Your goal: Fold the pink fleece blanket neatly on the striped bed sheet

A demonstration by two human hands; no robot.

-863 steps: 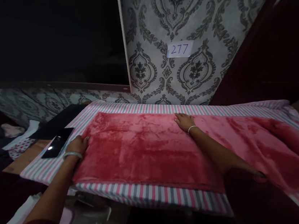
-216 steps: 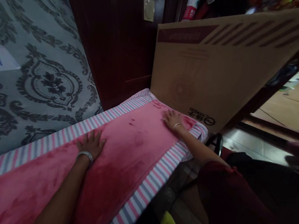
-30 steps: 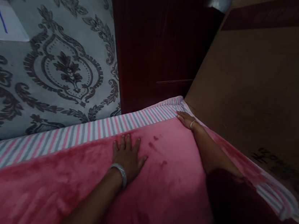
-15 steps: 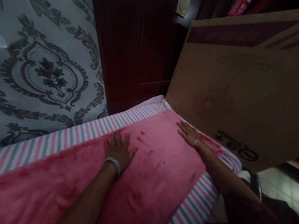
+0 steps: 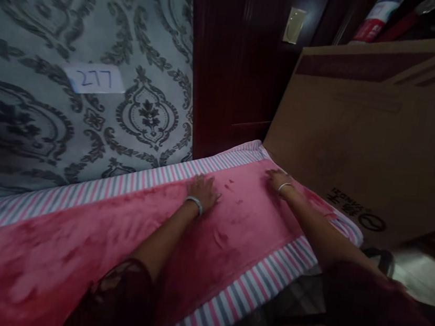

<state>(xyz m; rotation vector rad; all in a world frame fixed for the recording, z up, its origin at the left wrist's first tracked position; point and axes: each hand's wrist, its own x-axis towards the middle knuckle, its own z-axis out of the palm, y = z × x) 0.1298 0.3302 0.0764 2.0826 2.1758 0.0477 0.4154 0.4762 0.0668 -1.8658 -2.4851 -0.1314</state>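
Note:
A pink plush cloth with a striped border in pink, grey and white lies spread over a long flat surface. My left hand rests palm down on the plush near its far edge, fingers spread, a silvery bracelet at the wrist. Farther right, my right hand lies on the cloth near the end by the cardboard box, its fingers slightly blurred and stretched out. Neither hand grips anything. Darker streaks and small rumples mark the plush, mostly left of my left hand and between the hands.
A large cardboard box stands against the cloth's right end, with a red and white container behind its top. Patterned wallpaper bears a paper reading 277. A dark red wooden panel carries a switch plate.
The view has swung left, bringing the numbered paper fully into sight. My hands remain on the cloth; the right hand's fingers now look more bent, and more of the near striped border shows.

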